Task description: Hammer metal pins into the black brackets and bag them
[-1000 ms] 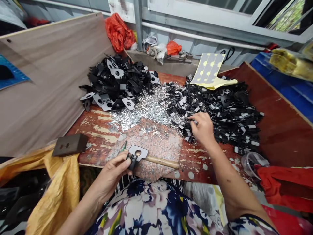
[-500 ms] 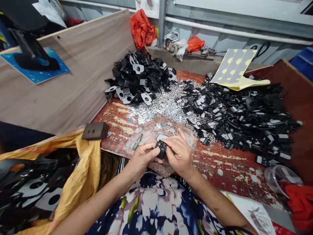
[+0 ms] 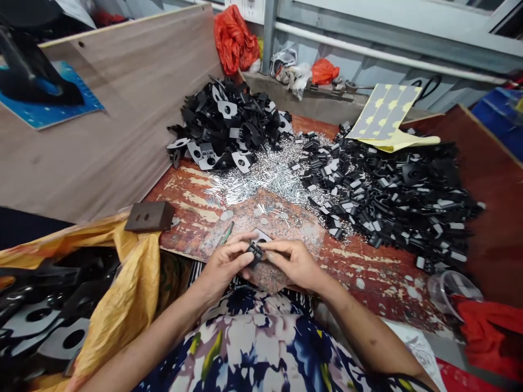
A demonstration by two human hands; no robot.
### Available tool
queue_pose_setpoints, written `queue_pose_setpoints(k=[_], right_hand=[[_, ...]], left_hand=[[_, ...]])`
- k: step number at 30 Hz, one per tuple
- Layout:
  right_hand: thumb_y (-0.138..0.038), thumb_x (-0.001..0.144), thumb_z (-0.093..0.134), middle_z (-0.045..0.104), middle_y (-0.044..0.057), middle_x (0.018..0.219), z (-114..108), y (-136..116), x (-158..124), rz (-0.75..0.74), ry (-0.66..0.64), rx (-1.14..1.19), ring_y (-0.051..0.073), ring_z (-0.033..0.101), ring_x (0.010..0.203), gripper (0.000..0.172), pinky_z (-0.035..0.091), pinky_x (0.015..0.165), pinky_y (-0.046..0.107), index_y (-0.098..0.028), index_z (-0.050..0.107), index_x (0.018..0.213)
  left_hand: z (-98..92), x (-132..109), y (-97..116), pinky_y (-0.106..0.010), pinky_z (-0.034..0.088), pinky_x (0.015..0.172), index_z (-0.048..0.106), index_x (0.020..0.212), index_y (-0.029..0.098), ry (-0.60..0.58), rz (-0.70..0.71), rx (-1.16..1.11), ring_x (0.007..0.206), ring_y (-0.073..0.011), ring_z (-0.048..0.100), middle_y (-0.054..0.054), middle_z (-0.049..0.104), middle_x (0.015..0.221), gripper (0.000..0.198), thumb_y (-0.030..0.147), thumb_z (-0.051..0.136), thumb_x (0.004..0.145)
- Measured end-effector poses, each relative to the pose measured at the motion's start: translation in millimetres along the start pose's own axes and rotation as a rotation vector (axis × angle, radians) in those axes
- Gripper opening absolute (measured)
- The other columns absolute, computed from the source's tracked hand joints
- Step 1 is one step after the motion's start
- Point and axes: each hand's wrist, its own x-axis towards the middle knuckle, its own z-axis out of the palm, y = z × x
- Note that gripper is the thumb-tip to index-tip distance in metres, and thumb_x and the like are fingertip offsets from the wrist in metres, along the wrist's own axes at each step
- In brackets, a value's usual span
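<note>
A small black plastic clip [image 3: 255, 255] with a grey pad on its far end is held over the near edge of the table. My left hand [image 3: 227, 262] grips it from the left, thumb on top and fingers curled around the side. From the right, my right hand [image 3: 295, 263] pinches at the clip's hinge with thumb and forefinger; whether a pin sits between those fingertips is too small to tell. Just beyond my left hand lies a thin green-handled tool [image 3: 227, 233]. A few loose metal pins [image 3: 266, 208] are scattered ahead of the clip.
Black parts with grey pads [image 3: 220, 125] are heaped at back left, shiny pins [image 3: 265, 174] in the middle, smaller black clips [image 3: 379, 190] at right under a yellow-grey sticker sheet [image 3: 384, 111]. A brown block [image 3: 149, 216] sits by a yellow sack [image 3: 137, 272]. Wooden boards [image 3: 122, 109] flank the table.
The camera view has shifted slightly. My right hand's fingers have drawn together at the clip's right side, its raised finger now lowered. The clip stays in my left hand.
</note>
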Motion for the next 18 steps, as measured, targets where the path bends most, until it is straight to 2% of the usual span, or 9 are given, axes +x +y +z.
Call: queue_pose_setpoints(k=[2, 3, 5, 8, 11, 13, 14, 16, 18], right_hand=[[-0.025, 0.099, 0.054, 0.078, 0.001, 0.09, -21.9, 8.0, 10.6, 0.003, 0.112, -0.306, 0.021, 0.067, 0.086, 0.026, 0.049, 0.095, 0.048, -0.031, 0.077, 0.11], [-0.023, 0.1, 0.054, 0.076, 0.002, 0.09, -32.0, 12.9, 16.7, 0.0, 0.187, -0.486, 0.023, 0.064, 0.088, 0.026, 0.046, 0.095, 0.05, -0.03, 0.077, 0.11], [-0.024, 0.099, 0.055, 0.073, 0.006, 0.095, -46.9, 23.2, 28.8, -0.008, 0.259, -0.793, 0.027, 0.06, 0.096, 0.023, 0.042, 0.093, 0.05, -0.027, 0.076, 0.108], [-0.027, 0.097, 0.061, 0.068, 0.01, 0.097, -54.0, 34.8, 41.9, -0.041, 0.169, -0.971, 0.03, 0.056, 0.099, 0.015, 0.041, 0.086, 0.047, -0.023, 0.075, 0.093], [-0.022, 0.097, 0.056, 0.067, 0.009, 0.098, -52.2, 33.8, 43.9, -0.108, 0.165, -0.84, 0.028, 0.056, 0.1, 0.017, 0.041, 0.088, 0.046, -0.022, 0.069, 0.086], [-0.018, 0.096, 0.052, 0.068, 0.007, 0.095, -50.7, 25.1, 39.1, -0.087, 0.165, -0.61, 0.023, 0.058, 0.094, 0.016, 0.043, 0.086, 0.042, -0.021, 0.065, 0.087], [-0.018, 0.095, 0.052, 0.068, 0.005, 0.091, -49.4, 19.2, 35.5, -0.041, 0.118, -0.466, 0.021, 0.059, 0.088, 0.015, 0.045, 0.082, 0.038, -0.022, 0.063, 0.087], [-0.021, 0.093, 0.056, 0.065, 0.0, 0.083, -44.5, 7.4, 27.1, 0.086, -0.082, -0.14, 0.016, 0.057, 0.076, 0.01, 0.045, 0.071, 0.032, -0.023, 0.061, 0.085], [-0.026, 0.088, 0.065, 0.06, -0.003, 0.075, -35.1, -1.1, 18.8, 0.22, -0.32, 0.172, 0.012, 0.053, 0.067, 0.008, 0.042, 0.063, 0.027, -0.023, 0.06, 0.083]], left_hand=[[-3.3, 0.2, 0.4, -0.025, 0.05, 0.058, 0.079, 0.082, 0.017, 0.053, -0.019, -0.032, 0.06, -0.0118, 0.057, -0.006, 0.069, 0.089, 0.023, 0.04, 0.082, 0.077], [-4.7, 0.6, 0.3, -0.025, 0.049, 0.059, 0.078, 0.083, 0.018, 0.085, -0.024, -0.049, 0.06, -0.0123, 0.058, -0.003, 0.067, 0.08, 0.023, 0.039, 0.083, 0.076], [-6.8, 1.4, -0.3, -0.025, 0.049, 0.062, 0.077, 0.081, 0.017, 0.131, -0.025, -0.068, 0.061, -0.0134, 0.06, -0.002, 0.065, 0.076, 0.024, 0.038, 0.084, 0.074], [-8.8, 2.1, -2.7, -0.027, 0.049, 0.063, 0.075, 0.08, 0.018, 0.153, -0.029, -0.06, 0.062, -0.0142, 0.059, -0.003, 0.066, 0.079, 0.024, 0.039, 0.084, 0.072], [-11.3, 2.2, -4.5, -0.029, 0.047, 0.064, 0.074, 0.077, 0.02, 0.135, 0.015, 0.063, 0.064, -0.0161, 0.057, -0.002, 0.063, 0.077, 0.021, 0.039, 0.08, 0.077], [-12.7, 2.2, -2.3, -0.031, 0.045, 0.068, 0.074, 0.074, 0.021, 0.14, 0.127, 0.247, 0.071, -0.0194, 0.057, -0.003, 0.063, 0.077, 0.017, 0.037, 0.078, 0.08], [-12.6, 2.3, 0.3, -0.032, 0.044, 0.071, 0.075, 0.074, 0.022, 0.139, 0.199, 0.359, 0.076, -0.0213, 0.057, -0.004, 0.064, 0.077, 0.015, 0.035, 0.078, 0.081], [-10.0, 2.6, 7.7, -0.034, 0.041, 0.075, 0.075, 0.073, 0.024, 0.099, 0.334, 0.571, 0.081, -0.0239, 0.056, -0.005, 0.067, 0.079, 0.012, 0.032, 0.08, 0.08], [-3.9, 2.5, 15.5, -0.036, 0.037, 0.075, 0.073, 0.07, 0.025, -0.018, 0.42, 0.732, 0.078, -0.0242, 0.052, -0.005, 0.067, 0.075, 0.013, 0.029, 0.08, 0.079]])
